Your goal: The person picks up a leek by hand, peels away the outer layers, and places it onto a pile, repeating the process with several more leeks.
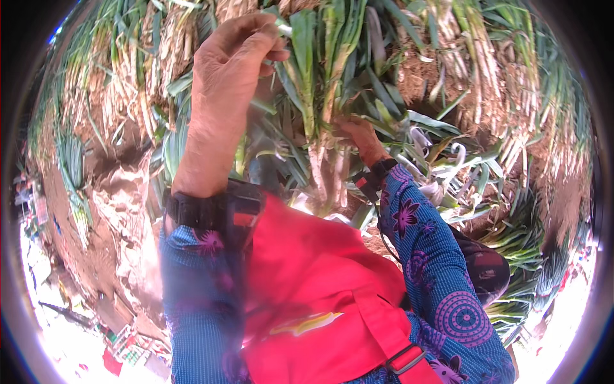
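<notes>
My left hand (240, 54) is raised at the upper left with its fingers pinched together. At its fingertips shows a short pale end of a leek leaf (283, 29); the rest of it is hard to make out. Closer to the middle, my right hand (359, 136) is closed round a few leeks (318, 163). They stand upright, white stalks down and green leaves up, in front of my red apron (313, 269). The fingertips of my right hand are partly hidden by the stalks.
Bundles of leeks lie along the far left (121, 70) and far right (476, 73). Loose trimmed leaves (448, 166) are heaped beside my right forearm. A small leek bunch (73, 173) and a pale crumpled sheet (128, 205) lie on the brown ground at the left.
</notes>
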A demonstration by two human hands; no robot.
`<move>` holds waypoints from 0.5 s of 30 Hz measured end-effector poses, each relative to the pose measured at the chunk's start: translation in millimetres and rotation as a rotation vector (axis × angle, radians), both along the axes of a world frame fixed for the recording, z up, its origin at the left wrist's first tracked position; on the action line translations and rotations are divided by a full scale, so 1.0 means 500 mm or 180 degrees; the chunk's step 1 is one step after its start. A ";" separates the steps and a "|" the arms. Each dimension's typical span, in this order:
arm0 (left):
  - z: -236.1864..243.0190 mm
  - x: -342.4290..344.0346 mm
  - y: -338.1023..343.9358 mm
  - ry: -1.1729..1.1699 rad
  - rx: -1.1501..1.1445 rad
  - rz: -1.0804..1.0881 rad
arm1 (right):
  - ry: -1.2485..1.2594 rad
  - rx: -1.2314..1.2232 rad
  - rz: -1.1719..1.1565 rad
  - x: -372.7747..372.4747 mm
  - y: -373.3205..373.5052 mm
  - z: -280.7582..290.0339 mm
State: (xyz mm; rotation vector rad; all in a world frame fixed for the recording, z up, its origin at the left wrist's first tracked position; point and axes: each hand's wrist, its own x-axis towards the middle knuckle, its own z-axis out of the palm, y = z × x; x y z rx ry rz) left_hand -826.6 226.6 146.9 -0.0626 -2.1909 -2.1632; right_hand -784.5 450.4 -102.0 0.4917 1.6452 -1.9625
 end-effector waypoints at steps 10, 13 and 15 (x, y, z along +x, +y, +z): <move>0.029 0.039 -0.022 -0.0210 -0.0206 0.0369 | 0.1224 0.0874 0.0209 -0.077 -0.170 -0.159; 0.036 0.046 -0.040 -0.0138 -0.0202 0.0360 | 0.0661 0.1970 0.0690 -0.075 -0.207 -0.138; 0.036 0.040 -0.024 -0.0125 -0.0086 0.0315 | 0.0508 0.2048 0.0691 -0.062 -0.186 -0.184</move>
